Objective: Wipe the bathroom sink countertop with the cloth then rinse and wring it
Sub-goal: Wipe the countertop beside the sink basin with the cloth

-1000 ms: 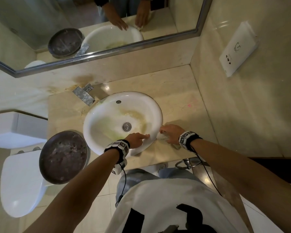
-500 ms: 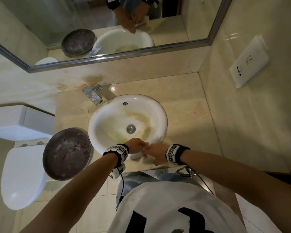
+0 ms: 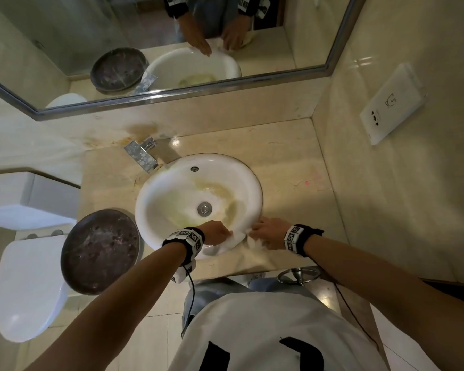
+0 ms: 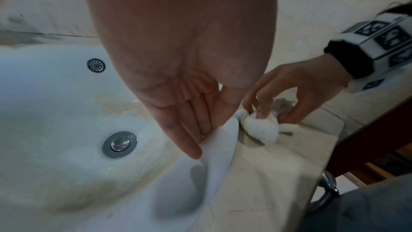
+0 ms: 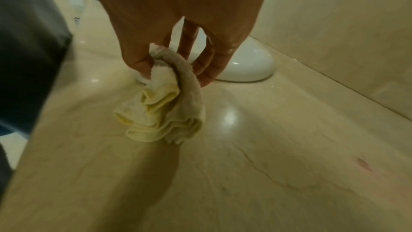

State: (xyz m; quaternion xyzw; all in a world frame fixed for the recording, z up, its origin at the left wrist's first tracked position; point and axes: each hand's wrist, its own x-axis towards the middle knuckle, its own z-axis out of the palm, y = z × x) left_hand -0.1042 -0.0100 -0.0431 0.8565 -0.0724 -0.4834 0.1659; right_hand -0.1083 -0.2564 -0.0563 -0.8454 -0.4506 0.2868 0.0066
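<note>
The wiping step is judged to be in hand: at the basin's six o'clock rim the left hand is laid with fingers straight and pressed together on the sink, while at about four o'clock the bunched cloth is pinched by the right hand just above the countertop. Next, a flatter press and sweeps seem called for — then rinsing under the faucet at eleven o'clock. A beige marble surface is seen, a mirror behind — a tiled wall at three o'clock.
</note>
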